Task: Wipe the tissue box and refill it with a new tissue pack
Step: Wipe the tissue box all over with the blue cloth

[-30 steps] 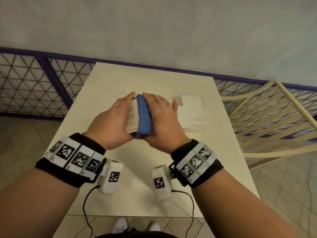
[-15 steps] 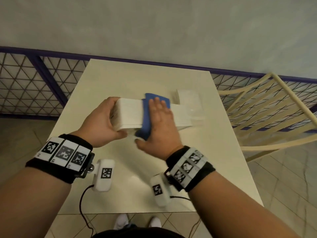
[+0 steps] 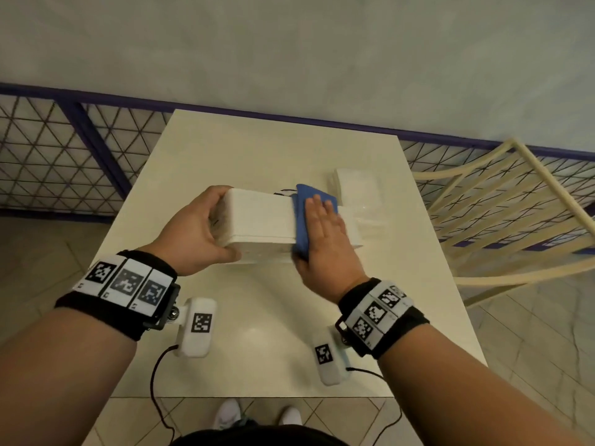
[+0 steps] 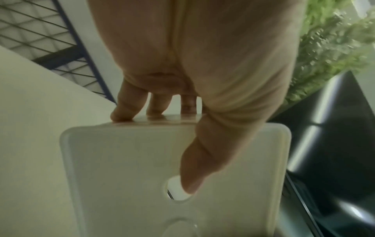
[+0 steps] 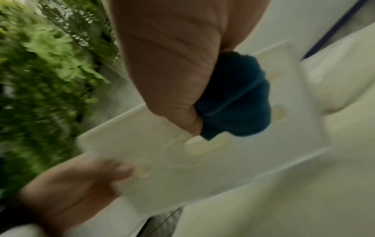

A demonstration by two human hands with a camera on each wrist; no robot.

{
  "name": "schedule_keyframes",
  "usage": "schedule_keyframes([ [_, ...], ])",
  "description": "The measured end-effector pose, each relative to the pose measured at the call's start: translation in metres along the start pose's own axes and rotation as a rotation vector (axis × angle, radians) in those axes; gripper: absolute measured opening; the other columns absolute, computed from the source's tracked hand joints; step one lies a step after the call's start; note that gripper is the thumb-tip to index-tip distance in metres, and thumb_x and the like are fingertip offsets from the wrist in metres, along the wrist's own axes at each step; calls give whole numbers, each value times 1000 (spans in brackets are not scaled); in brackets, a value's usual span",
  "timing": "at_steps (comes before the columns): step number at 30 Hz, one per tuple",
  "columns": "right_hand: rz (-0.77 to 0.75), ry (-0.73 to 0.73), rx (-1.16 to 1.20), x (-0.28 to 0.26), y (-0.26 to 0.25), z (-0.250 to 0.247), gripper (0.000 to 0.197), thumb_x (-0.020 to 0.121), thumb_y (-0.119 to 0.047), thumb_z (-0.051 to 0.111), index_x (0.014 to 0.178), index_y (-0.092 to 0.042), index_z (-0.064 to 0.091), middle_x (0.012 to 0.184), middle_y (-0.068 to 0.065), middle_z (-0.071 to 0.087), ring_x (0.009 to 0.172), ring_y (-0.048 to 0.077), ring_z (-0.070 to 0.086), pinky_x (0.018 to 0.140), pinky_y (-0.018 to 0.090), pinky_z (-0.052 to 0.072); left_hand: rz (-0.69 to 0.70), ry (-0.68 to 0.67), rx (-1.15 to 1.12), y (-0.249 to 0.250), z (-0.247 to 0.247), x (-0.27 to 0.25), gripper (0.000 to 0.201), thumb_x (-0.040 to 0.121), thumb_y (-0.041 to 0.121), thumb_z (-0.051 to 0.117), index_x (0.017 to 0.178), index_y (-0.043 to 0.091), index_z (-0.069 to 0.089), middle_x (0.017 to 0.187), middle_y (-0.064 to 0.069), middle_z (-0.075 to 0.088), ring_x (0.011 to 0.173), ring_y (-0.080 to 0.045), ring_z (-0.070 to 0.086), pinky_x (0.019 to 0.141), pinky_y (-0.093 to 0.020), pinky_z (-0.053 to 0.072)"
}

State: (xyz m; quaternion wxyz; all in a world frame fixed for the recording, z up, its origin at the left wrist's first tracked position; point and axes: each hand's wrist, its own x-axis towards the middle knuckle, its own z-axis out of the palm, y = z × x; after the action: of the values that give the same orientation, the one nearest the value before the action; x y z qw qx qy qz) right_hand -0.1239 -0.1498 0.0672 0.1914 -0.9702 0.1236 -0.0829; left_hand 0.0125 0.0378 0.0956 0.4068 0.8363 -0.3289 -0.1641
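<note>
A white plastic tissue box (image 3: 260, 217) is held lengthways just above the table. My left hand (image 3: 196, 226) grips its left end, thumb on the underside (image 4: 190, 181) near a round hole. My right hand (image 3: 322, 226) lays straight fingers on a blue cloth (image 3: 302, 201) draped over the box's top, right of the middle. In the right wrist view the thumb pinches the cloth (image 5: 233, 99) against the box's underside (image 5: 202, 168). A new tissue pack (image 3: 357, 188) in clear wrap lies on the table just behind the box's right end.
The cream table (image 3: 257, 333) stands against a purple-framed mesh railing (image 3: 64, 156) and a wall. A cream slatted chair (image 3: 502, 204) stands at the table's right side. Green plants (image 5: 40, 80) show in the wrist views. Tiled floor lies around.
The box has turned from end-on to lying lengthways across. My right hand has slid the blue cloth rightward along the top, and the left hand has kept its grip on the left end.
</note>
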Motion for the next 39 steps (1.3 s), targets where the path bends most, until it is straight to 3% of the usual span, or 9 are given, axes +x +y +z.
schedule_keyframes([
  [7,-246,33,9,2,-26,-2,89,84,-30,64,151,-19,6,161,3,6,148,18,0,118,42,0,39,-1,-6,7,5,0,87,54,9,86,122,36,40,108,14,54,99,-1,53,75,-24,47],
  [10,-86,-14,-14,-3,18,-13,95,82,-40,64,151,-23,1,161,-2,1,143,6,-9,119,41,-5,10,-16,-93,-3,-4,-7,85,52,11,88,113,46,41,110,17,55,105,2,52,82,-33,52],
  [14,112,-45,7,-6,46,-14,102,79,-44,69,151,-12,4,161,5,6,148,20,-1,121,45,3,-13,-31,-113,-8,-7,-13,84,47,20,84,114,45,42,112,12,56,110,-9,53,84,-42,55],
  [24,-344,76,-21,0,-54,3,92,78,-20,72,150,-17,16,160,6,15,147,27,11,118,42,8,50,-50,-179,10,14,-11,80,49,8,91,108,41,46,106,18,59,98,10,57,81,-20,48],
  [27,-223,39,-59,-7,-20,-9,97,78,-39,71,151,-21,9,161,1,10,148,20,6,117,42,3,20,-55,-226,-4,-1,-17,86,45,12,88,113,45,46,113,9,60,112,-7,56,77,-30,53],
  [31,29,-42,-31,-17,36,-19,107,73,-52,72,151,-22,5,160,-1,9,148,16,4,120,47,6,-3,-71,-284,-19,-19,-28,88,53,-13,84,109,44,48,119,11,58,118,-2,52,81,-33,55],
  [33,74,-61,107,-22,52,-23,107,71,-47,76,150,-25,7,157,-4,18,145,15,15,119,45,17,3,-78,-332,-24,-23,-31,89,52,-18,81,109,42,49,118,13,59,115,-2,54,79,-32,57],
  [36,133,-74,438,-28,58,-35,106,69,-26,83,144,-40,8,138,-23,30,120,2,40,98,7,33,6,-89,-462,-31,-30,-33,93,45,-17,85,112,36,49,110,24,61,107,1,58,68,-21,56],
  [39,137,-6,713,-24,60,-45,107,58,-12,89,140,-35,24,129,-27,41,108,-8,49,93,14,43,3,-78,-562,-32,-31,-35,96,34,11,86,117,37,48,108,23,61,102,2,59,68,-22,57],
])
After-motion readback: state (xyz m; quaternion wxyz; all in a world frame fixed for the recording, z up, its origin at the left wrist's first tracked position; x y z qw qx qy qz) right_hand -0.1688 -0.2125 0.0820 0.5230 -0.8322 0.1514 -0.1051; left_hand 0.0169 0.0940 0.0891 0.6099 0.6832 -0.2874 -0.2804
